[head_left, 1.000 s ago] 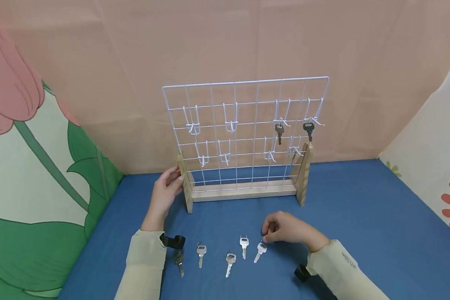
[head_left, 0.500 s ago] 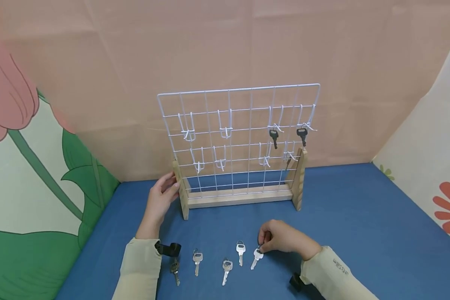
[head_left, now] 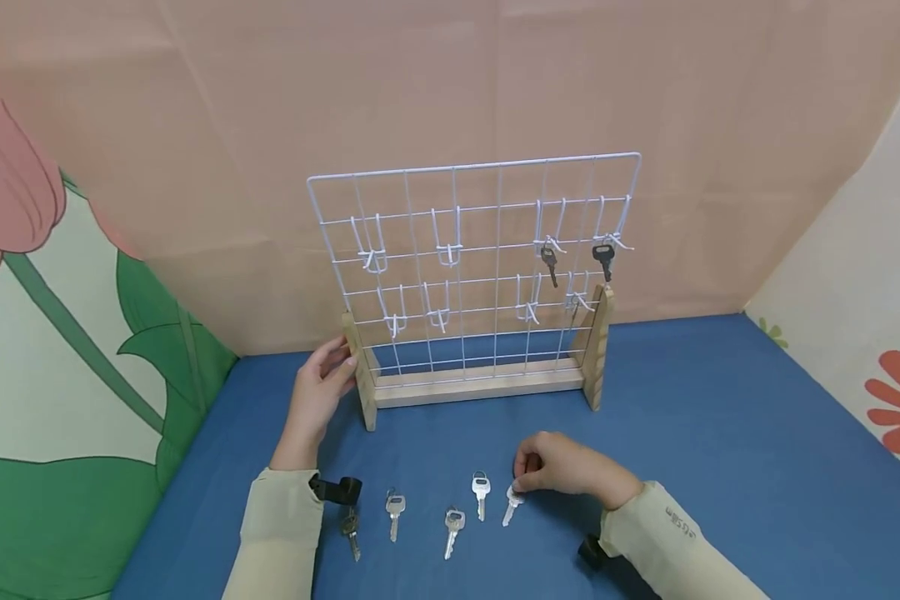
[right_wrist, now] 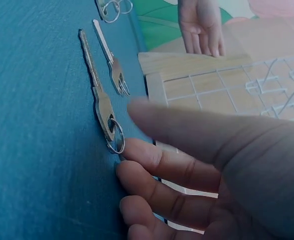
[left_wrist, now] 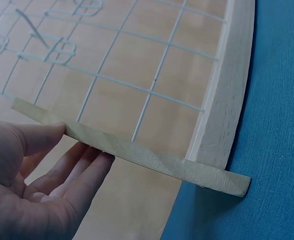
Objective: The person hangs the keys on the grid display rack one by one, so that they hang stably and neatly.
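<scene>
Rests the left hand (head_left: 319, 390) against the left wooden post (head_left: 362, 385) of a white wire rack (head_left: 480, 388), with thumb at the edge and fingertips on the outer side, the fingers fairly straight and unclenched, touching rather than wrapping round. Has the right hand (head_left: 561, 464) low over the blue cloth (head_left: 705, 433), at the ring end of the rightmost key (head_left: 511, 510), with fingers bent but loose and thumb apart from the index finger in the right wrist view, so released rather than grasping. Cannot tell touching from just beside for index fingertip and ring. Lies on the cloth, in front of the rack, with bow partly hidden by the fingertips and blade pointing toward the person. To the left, on the same cloth: 1 silver key (head_left: 482, 487) near, then a 2nd silver key (head_left: 454, 523), a 3rd silver key (head_left: 395, 507) and a darker key (head_left: 351, 527) beside the left wrist's black device (head_left: 337, 490). On the rack, 8 wire hooks (head_left: 448, 250) in 2 rows of 4. Hanging there toward the right: a dark key (head_left: 549, 265) and a black-headed key (head_left: 603, 255) from the upper row, plus a dim lower key (head_left: 574, 313). Behind the rack, a tan backdrop (head_left: 450, 83).
</scene>
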`<state>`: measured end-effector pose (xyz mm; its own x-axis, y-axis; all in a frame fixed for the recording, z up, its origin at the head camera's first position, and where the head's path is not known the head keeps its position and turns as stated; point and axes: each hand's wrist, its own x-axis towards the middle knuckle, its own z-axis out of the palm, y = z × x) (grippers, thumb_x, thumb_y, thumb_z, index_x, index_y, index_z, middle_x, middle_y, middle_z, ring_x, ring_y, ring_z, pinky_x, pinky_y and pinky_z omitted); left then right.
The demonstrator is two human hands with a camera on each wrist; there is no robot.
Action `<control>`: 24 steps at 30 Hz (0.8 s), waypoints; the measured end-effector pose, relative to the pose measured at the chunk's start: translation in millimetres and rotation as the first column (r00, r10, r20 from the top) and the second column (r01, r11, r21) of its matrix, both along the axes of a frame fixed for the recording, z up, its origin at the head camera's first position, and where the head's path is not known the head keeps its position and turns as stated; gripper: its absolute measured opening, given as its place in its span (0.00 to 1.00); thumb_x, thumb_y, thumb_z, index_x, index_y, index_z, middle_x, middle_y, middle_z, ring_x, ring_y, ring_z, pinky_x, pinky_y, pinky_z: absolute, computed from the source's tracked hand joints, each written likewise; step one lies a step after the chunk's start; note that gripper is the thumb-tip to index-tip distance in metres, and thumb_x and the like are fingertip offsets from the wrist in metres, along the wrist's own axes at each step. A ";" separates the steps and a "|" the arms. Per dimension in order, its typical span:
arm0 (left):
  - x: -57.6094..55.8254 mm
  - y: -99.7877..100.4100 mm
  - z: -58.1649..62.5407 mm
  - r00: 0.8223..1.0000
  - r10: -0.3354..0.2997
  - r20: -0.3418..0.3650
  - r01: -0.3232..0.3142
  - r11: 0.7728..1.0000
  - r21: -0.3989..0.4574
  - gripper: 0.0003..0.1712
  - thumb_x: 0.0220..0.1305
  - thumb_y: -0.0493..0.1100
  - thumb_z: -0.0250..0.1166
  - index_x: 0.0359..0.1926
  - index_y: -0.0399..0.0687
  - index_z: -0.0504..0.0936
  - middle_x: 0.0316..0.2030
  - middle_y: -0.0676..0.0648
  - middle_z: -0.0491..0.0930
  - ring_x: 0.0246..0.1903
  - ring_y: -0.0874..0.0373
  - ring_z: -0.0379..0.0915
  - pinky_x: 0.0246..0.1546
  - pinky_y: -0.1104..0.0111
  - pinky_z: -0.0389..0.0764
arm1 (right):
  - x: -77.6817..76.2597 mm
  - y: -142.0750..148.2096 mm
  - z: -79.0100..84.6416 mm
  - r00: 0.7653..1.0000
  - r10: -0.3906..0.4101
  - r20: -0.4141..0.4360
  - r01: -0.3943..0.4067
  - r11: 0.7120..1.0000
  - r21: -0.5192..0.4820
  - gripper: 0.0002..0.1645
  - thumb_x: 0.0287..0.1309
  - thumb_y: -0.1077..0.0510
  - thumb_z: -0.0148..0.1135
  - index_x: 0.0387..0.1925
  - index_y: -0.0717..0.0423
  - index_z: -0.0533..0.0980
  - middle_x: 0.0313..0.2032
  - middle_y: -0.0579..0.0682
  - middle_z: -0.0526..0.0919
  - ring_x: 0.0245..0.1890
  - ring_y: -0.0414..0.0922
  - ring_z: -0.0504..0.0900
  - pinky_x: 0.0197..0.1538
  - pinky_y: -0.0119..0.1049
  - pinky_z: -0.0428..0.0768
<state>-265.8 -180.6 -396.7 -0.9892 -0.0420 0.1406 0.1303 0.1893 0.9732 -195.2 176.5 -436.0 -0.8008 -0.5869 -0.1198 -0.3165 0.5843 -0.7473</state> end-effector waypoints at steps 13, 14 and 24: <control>-1.5 1.2 3.4 1.000 0.003 0.002 -0.003 1.000 0.016 0.30 0.77 0.37 0.57 0.76 0.41 0.63 0.68 0.33 0.68 0.66 0.41 0.69 0.62 0.49 0.73 | -2.2 0.9 2.0 1.000 0.020 -0.011 -0.020 1.000 0.025 0.12 0.54 0.66 0.75 0.26 0.53 0.78 0.23 0.42 0.76 0.23 0.38 0.72 0.27 0.31 0.72; -1.4 1.0 3.5 1.000 0.003 0.003 -0.004 1.000 0.016 0.30 0.77 0.37 0.57 0.76 0.42 0.63 0.68 0.34 0.68 0.66 0.41 0.69 0.62 0.49 0.73 | -2.4 1.2 2.0 1.000 0.023 -0.016 -0.023 0.999 0.026 0.11 0.55 0.66 0.74 0.25 0.53 0.78 0.23 0.42 0.76 0.23 0.38 0.72 0.27 0.31 0.72; -1.9 0.2 3.1 1.000 -0.010 0.010 0.009 1.000 0.026 0.29 0.77 0.36 0.56 0.75 0.41 0.63 0.69 0.33 0.68 0.67 0.41 0.68 0.62 0.50 0.73 | -4.0 5.9 6.9 0.999 0.030 -0.042 -0.031 0.999 -0.010 0.11 0.61 0.59 0.72 0.25 0.50 0.78 0.23 0.39 0.77 0.22 0.35 0.71 0.27 0.29 0.72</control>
<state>-267.7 -180.4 -393.5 -0.9910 -0.0361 0.1293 0.1218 0.1629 0.9791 -199.2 182.4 -429.1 -0.7866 -0.6122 -0.0801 -0.3654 0.5662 -0.7388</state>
